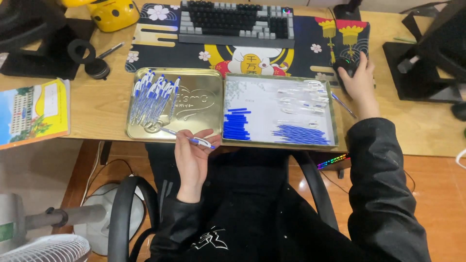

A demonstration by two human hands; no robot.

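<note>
My left hand (191,156) holds a blue and white ballpoint pen (194,140) at the front edge of the desk, just below a gold metal tray (204,104). A pile of several assembled pens (153,97) lies in that tray's left half. My right hand (360,80) rests on a black computer mouse (345,64) at the right of the mat. Between my hands sits a white-lined tray (262,104) with blue caps (237,124), thin blue refills (300,134) and clear pen barrels (303,98).
A grey and black keyboard (237,22) lies on a patterned desk mat (160,36). A yellow object (112,13) and black stand are at the back left, a colourful book (31,111) at left. A fan (46,248) and chair arms (121,208) are below.
</note>
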